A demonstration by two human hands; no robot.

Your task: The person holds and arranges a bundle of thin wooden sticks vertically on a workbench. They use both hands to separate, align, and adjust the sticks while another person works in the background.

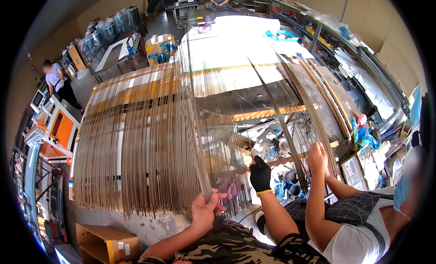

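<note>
Long thin metal rods [136, 155] lie side by side across a wooden rack, their near ends hanging past its front edge. My bare left hand [205, 212] is closed round the near ends of a narrow bundle of rods [200, 168], which runs away toward the far side. To its right, my right hand [260, 176], in a black glove with a yellow cuff, is closed over the sparser rods. Its fingers look pinched together, but what is between them is too fine to make out. A co-worker's hand [317, 157] grips other rods [290, 141] farther right.
Notched wooden bars [272, 113] cross the rack, with scraps and cans visible beneath. Beyond it stands a brightly lit white table [236, 41]. An open cardboard box [106, 246] sits at the lower left. Shelving [359, 50] lines the right; a masked co-worker stands close beside me.
</note>
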